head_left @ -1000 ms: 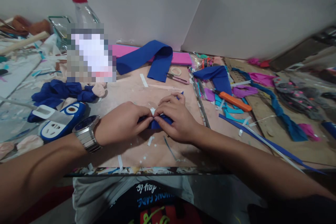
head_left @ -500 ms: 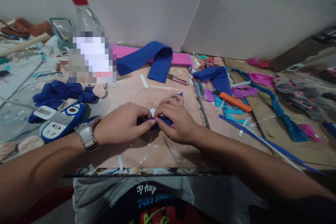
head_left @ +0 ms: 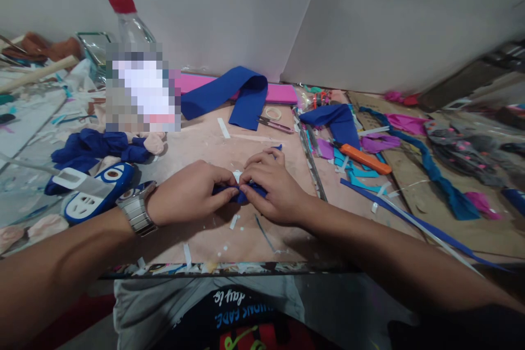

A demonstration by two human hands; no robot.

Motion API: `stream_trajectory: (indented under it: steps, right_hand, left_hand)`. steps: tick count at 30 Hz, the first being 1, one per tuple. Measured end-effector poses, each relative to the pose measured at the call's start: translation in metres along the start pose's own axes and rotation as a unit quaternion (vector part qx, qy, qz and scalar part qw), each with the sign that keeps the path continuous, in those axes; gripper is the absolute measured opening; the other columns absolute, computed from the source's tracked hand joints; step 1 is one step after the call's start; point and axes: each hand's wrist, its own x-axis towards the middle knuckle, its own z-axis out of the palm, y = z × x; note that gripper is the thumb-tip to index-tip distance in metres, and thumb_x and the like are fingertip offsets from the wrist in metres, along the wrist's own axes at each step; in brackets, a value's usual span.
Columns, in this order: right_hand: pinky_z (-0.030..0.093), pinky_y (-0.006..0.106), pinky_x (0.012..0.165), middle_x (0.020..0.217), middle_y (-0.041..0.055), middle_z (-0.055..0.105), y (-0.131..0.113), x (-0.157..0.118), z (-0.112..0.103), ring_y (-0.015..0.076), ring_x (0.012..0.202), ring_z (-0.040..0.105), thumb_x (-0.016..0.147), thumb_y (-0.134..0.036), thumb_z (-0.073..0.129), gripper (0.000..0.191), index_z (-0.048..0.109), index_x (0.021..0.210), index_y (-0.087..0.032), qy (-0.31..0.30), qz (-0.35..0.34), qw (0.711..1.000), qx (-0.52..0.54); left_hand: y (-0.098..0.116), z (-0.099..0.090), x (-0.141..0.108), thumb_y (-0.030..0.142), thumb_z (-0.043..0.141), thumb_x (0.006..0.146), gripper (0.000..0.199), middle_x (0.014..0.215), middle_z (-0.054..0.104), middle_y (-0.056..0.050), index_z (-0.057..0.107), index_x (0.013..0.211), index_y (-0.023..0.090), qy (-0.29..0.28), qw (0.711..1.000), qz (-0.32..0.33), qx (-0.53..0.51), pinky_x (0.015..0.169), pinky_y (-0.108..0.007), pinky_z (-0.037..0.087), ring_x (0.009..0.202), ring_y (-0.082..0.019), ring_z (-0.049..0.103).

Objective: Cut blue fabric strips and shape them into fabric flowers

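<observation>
A small piece of dark blue fabric (head_left: 241, 194) is pinched between my two hands above the pale board. My left hand (head_left: 192, 191), with a metal watch at the wrist, is closed on its left part. On its right part my right hand (head_left: 273, 186) is closed too, thumb and fingertips near those of the left. A blue tip of fabric pokes out beyond the right fingers. Much of the piece is hidden by my fingers. Just behind the fingertips lies a small white bit (head_left: 237, 175).
Behind lie a folded blue strip (head_left: 246, 93), small scissors (head_left: 275, 124) and a tape roll (head_left: 273, 114). An orange cutter (head_left: 363, 158) lies right among scraps. At left are a blue-and-white power strip (head_left: 98, 191), bunched blue fabric (head_left: 90, 147) and a red-capped bottle (head_left: 135, 27).
The fingertips have shifted slightly on the blue fabric, and more of it shows between the thumbs. The left thumb has drawn back a little to the left.
</observation>
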Motion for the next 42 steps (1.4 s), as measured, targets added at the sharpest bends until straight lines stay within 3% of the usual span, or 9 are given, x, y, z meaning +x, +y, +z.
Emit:
stream_trajectory:
  steps: [7,15,20,29,38,42]
  right_hand:
    - [0.027,0.046,0.102,0.089,0.0025,0.068,0.001,0.002,0.000,0.0220,0.099,0.062,0.096,-0.022,0.055,0.009,0.061,0.090,-0.020,0.006,0.009,1.000,-0.001]
    - [0.028,0.045,0.102,0.088,0.0024,0.069,0.001,0.002,-0.001,0.0216,0.098,0.061,0.097,-0.024,0.055,0.010,0.061,0.090,-0.020,0.008,0.019,1.000,0.011]
    - [0.027,0.048,0.106,0.091,0.0032,0.074,0.001,0.001,-0.002,0.0233,0.102,0.061,0.100,-0.029,0.055,0.017,0.070,0.098,-0.021,0.010,0.018,1.000,0.024]
    - [0.026,0.047,0.109,0.087,0.0012,0.075,0.003,-0.001,0.002,0.0213,0.098,0.063,0.095,-0.029,0.066,0.010,0.074,0.096,-0.023,0.017,0.009,1.000,0.015]
    - [0.023,0.046,0.110,0.086,-0.0010,0.077,0.003,-0.002,0.001,0.0185,0.095,0.067,0.097,-0.028,0.069,0.009,0.078,0.096,-0.025,0.034,-0.009,0.999,0.006]
    - [0.025,0.046,0.109,0.085,-0.0014,0.078,0.003,-0.003,0.000,0.0181,0.094,0.067,0.099,-0.028,0.067,0.012,0.078,0.095,-0.026,0.040,-0.025,0.999,-0.011]
  left_hand:
    - [0.006,-0.014,-0.002,0.017,0.050,0.088,0.025,0.086,0.076,-0.002,0.074,0.095,0.018,-0.041,0.999,-0.031,0.004,0.069,-0.027,0.043,0.073,-0.016,0.065]
    - [0.003,-0.020,-0.002,0.010,0.042,0.081,0.032,0.084,0.078,0.000,0.071,0.091,0.018,-0.129,0.972,-0.099,-0.171,0.064,-0.022,0.052,0.071,-0.015,0.072]
    - [-0.001,-0.016,-0.002,0.013,0.044,0.082,0.026,0.081,0.076,-0.003,0.068,0.087,0.017,-0.131,0.964,-0.114,-0.203,0.062,-0.022,0.053,0.068,-0.015,0.071]
    - [0.000,-0.009,0.000,0.023,0.052,0.089,0.019,0.084,0.073,-0.007,0.068,0.094,0.014,-0.165,0.934,-0.104,-0.300,0.055,-0.021,0.052,0.066,-0.015,0.067]
    - [-0.003,-0.005,0.002,0.019,0.051,0.088,0.017,0.089,0.074,-0.008,0.067,0.091,0.015,-0.164,0.925,-0.099,-0.329,0.071,-0.028,0.059,0.080,-0.019,0.072]
    - [-0.004,-0.005,0.003,0.030,0.051,0.097,0.024,0.084,0.072,-0.007,0.066,0.086,0.015,-0.159,0.927,-0.076,-0.331,0.073,-0.029,0.058,0.075,-0.017,0.070]
